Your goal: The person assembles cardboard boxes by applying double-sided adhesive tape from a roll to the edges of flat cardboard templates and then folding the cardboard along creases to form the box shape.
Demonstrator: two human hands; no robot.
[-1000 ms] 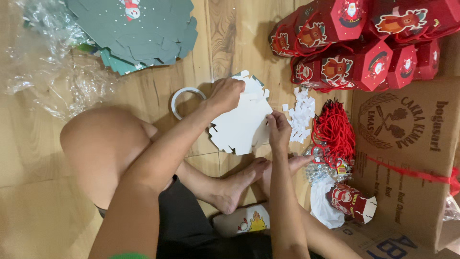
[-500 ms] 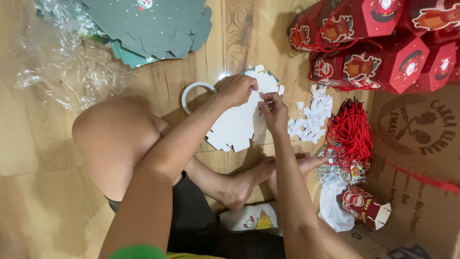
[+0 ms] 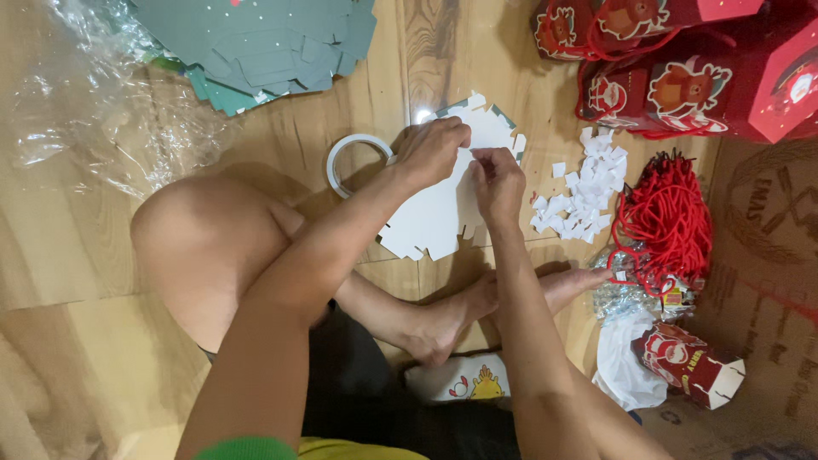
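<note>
A flat white die-cut cardboard sheet (image 3: 430, 223) lies on the wooden floor in front of my legs, white side up. My left hand (image 3: 430, 151) presses down on its upper middle, fingers curled onto it. Beside it, my right hand (image 3: 497, 180) pinches something small at the sheet's surface; what it pinches is too small to make out. A white tape roll (image 3: 348, 155) lies on the floor just left of my left hand.
A pile of small white paper scraps (image 3: 584, 192) and a bundle of red cords (image 3: 669, 221) lie to the right. Red folded gift boxes (image 3: 682, 68) sit top right, another (image 3: 694, 365) lower right. Green flat sheets (image 3: 264, 43) and clear plastic wrap (image 3: 94, 111) lie top left.
Both hands have moved up along the white sheet and closer together. The view has shifted, so everything sits lower and further right.
</note>
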